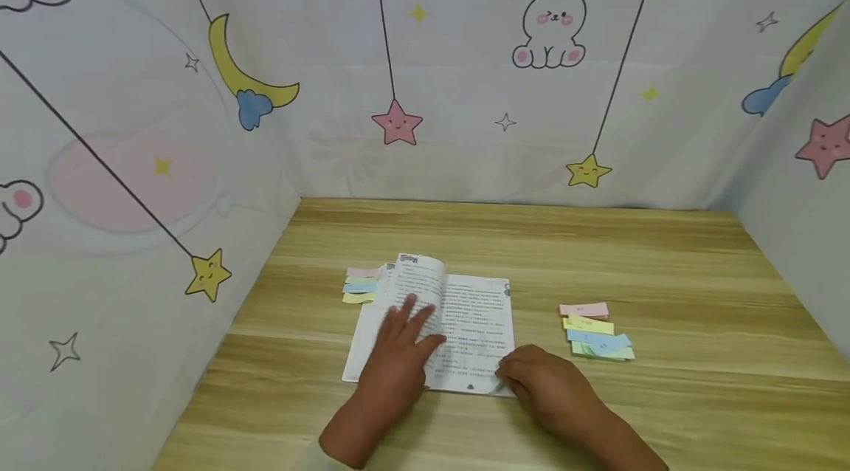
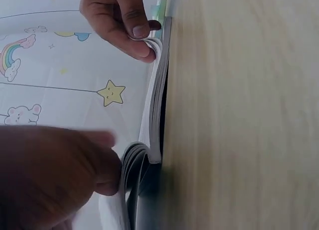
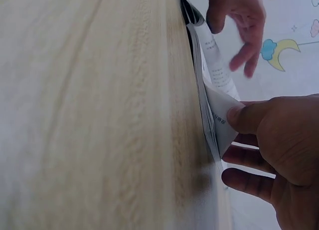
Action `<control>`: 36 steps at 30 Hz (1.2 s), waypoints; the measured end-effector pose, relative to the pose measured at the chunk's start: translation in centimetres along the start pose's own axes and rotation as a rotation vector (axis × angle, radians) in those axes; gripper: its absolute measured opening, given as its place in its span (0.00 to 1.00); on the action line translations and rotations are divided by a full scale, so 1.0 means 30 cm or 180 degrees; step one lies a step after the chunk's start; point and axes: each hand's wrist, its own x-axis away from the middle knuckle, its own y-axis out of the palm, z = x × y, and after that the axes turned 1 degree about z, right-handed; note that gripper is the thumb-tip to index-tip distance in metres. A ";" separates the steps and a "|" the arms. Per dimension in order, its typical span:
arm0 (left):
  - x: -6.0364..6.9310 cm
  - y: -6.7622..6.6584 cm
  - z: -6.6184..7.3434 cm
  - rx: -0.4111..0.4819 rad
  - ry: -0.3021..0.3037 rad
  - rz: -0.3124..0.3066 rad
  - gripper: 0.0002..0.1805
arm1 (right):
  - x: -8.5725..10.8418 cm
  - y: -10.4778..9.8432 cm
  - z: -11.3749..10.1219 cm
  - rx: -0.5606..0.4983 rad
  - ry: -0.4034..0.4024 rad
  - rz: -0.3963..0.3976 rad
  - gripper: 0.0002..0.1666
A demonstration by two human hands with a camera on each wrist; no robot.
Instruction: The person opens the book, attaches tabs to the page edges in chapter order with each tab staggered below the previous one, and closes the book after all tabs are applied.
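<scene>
An open book (image 1: pixel 477 323) with printed pages lies on the table, its left-hand pages bulging upward. My left hand (image 1: pixel 398 353) rests on those left pages with its fingers spread. At the book's lower right corner, my right hand (image 1: pixel 551 386) pinches a page between thumb and fingers. In the right wrist view the lifted page corner (image 3: pixel 222 117) bends up under the right thumb. Pink, green, blue and yellow sticky tabs (image 1: pixel 359 286) stick out from the book's left edge. The left wrist view shows the curled pages (image 2: pixel 133 157) beside the left hand (image 2: pixel 55 175).
Right of the book lie several loose paper strips (image 1: pixel 594 334) in pink, yellow, blue and green, partly overlapping. The wood-grain table (image 1: pixel 518 235) meets white curtains (image 1: pixel 465 161) printed with stars, moons and a rabbit at the back and both sides.
</scene>
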 end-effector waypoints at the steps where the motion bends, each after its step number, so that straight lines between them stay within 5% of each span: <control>1: -0.001 -0.003 0.002 0.0057 0.0179 -0.0184 0.23 | 0.000 -0.001 0.000 0.0006 0.0016 -0.0003 0.11; 3: 0.000 -0.009 0.008 0.0210 0.0446 -0.0518 0.19 | -0.001 -0.003 0.000 0.0011 0.0059 -0.0019 0.10; 6: 0.004 -0.012 0.016 0.0326 0.0532 -0.0722 0.16 | -0.002 -0.005 -0.002 0.0004 0.0148 -0.0074 0.09; 10: 0.007 -0.002 0.014 0.0316 0.0443 -0.0585 0.08 | -0.005 -0.005 -0.004 -0.0056 0.0291 -0.0142 0.08; 13: 0.008 0.006 0.011 0.0281 0.0413 -0.0510 0.17 | -0.006 -0.004 -0.005 -0.0087 0.0362 -0.0154 0.08; 16: 0.007 0.009 0.012 0.0249 0.0369 -0.0557 0.22 | -0.003 -0.002 -0.005 -0.0093 0.0383 -0.0105 0.09; 24: 0.003 0.001 0.015 0.0221 0.0334 -0.0634 0.14 | -0.005 -0.003 0.000 -0.0078 0.0298 0.0179 0.17; 28: 0.004 0.003 0.018 0.0195 0.0367 -0.0545 0.15 | -0.001 0.007 0.008 -0.0029 0.0309 0.0444 0.24; 32: 0.003 0.008 0.024 0.0270 0.0226 -0.0280 0.31 | 0.000 0.009 0.013 0.0031 0.0361 0.0631 0.45; 36: 0.004 0.011 0.027 0.0373 -0.0022 0.0124 0.49 | 0.003 0.005 0.016 0.0028 0.0220 0.0507 0.38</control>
